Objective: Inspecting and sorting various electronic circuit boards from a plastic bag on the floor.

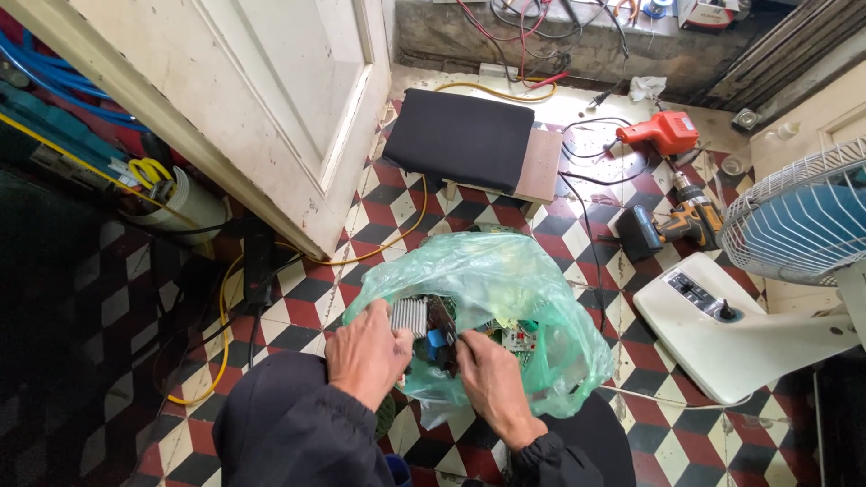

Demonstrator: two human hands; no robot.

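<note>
Left hand (365, 353): near the middle of the scene, at the near left edge of the bag's mouth; fingers curled and clamped on the left side of a circuit board, next to its ribbed grey heat sink (409, 317)
Right hand (492, 379): just right of the left hand, fingers pinched together on the right edge of the same board; dark sleeve at the wrist
Circuit board (433, 332): held between both hands just above the bag's opening, tilted, with the grey heat sink on its left and a small blue block-shaped part (437, 343) near its middle
Green plastic bag (505, 280): thin and see-through, crumpled open on the floor right in front of the hands; more boards and small parts show through it, among them a white and green one (518, 338) to the right of the held board
Floor (577, 248): tiles in a red, black and white cube pattern
Black cushion (458, 137): far of the bag, lying on a low wooden board
Cordless drill (672, 225): right of the bag, on its side on the floor, black and orange
Red tool (663, 131): far right, with black leads trailing from it
Fan (803, 225): at the right edge, white grille with blue blades, on a white base (722, 329) with buttons
White door (234, 99): far left, standing open
Yellow cable (221, 329): loops across the floor at the left, under the door
</note>
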